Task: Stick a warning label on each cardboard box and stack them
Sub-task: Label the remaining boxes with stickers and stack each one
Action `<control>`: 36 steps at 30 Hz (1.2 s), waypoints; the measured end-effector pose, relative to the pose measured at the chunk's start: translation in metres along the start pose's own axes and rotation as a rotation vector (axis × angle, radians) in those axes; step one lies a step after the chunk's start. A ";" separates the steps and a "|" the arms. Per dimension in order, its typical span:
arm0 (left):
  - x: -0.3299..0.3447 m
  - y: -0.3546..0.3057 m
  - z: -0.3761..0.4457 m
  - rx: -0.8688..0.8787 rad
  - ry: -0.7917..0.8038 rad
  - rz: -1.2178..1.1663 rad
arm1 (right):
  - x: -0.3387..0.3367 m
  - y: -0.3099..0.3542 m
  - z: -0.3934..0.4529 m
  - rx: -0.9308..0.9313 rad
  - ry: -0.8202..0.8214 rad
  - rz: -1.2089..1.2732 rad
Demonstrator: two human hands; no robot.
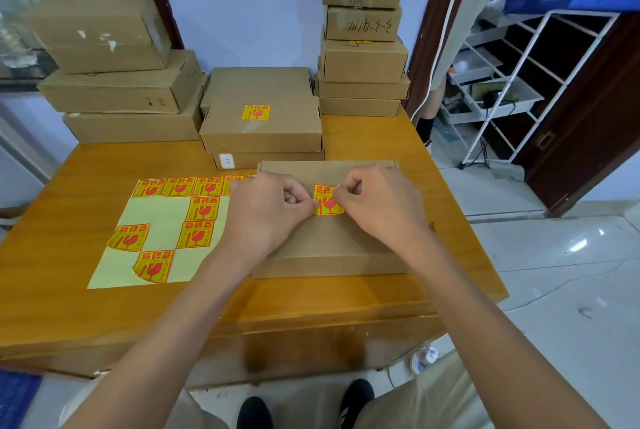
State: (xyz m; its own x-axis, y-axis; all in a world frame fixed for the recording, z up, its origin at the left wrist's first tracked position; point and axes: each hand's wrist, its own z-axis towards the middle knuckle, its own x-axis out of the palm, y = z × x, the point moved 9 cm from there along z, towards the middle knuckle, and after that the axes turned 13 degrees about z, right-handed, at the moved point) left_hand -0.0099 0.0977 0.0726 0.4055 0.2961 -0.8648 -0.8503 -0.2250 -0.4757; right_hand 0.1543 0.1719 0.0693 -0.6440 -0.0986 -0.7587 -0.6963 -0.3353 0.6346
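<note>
I see the wooden table [381, 137] filling most of the view, its far edge against a pale wall. On it, at the back left, sits a pile of three big cardboard boxes [114, 82], the top one set at an angle. At the back right a taller stack of boxes [363, 47] rises up, narrower ones on top, one with handwriting on its side. Between them, in the middle, is a shorter stack [261, 127] whose top box already carries a red and yellow warning label [256, 112].

Nearest to me lies a flat cardboard box [329, 241], just in front of the middle stack and towards the right half of the table. To its left, touching or almost touching its edge, is the pale yellow sticker sheet [156, 217] with several labels left on it: a row along the top, two below that, and two more near the lower left that look partly lifted.

My left hand [266, 210] rests on the lid of the flat box, fingers curled, pinching the left edge of a single label [327, 200]. My right hand [377, 203] is also curled, pinching the same label at its upper right corner. The label sits on the upper middle part of the lid; I cannot tell whether it is fully stuck down yet.
</note>
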 end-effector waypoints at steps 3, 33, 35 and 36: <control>0.002 0.000 0.002 -0.002 0.008 0.024 | 0.002 -0.001 0.002 0.001 0.021 -0.008; 0.007 -0.007 -0.004 0.252 -0.064 0.157 | -0.004 0.009 -0.021 -0.357 0.057 -0.170; 0.007 -0.008 -0.005 0.255 -0.071 0.162 | -0.004 0.009 -0.022 -0.360 0.042 -0.186; 0.007 -0.008 -0.005 0.256 -0.074 0.164 | -0.003 0.009 -0.023 -0.359 0.041 -0.193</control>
State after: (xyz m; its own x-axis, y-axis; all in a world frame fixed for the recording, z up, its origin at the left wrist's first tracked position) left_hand 0.0016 0.0971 0.0698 0.2383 0.3439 -0.9082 -0.9631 -0.0371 -0.2667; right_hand 0.1571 0.1476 0.0744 -0.4944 -0.0370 -0.8685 -0.6434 -0.6561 0.3943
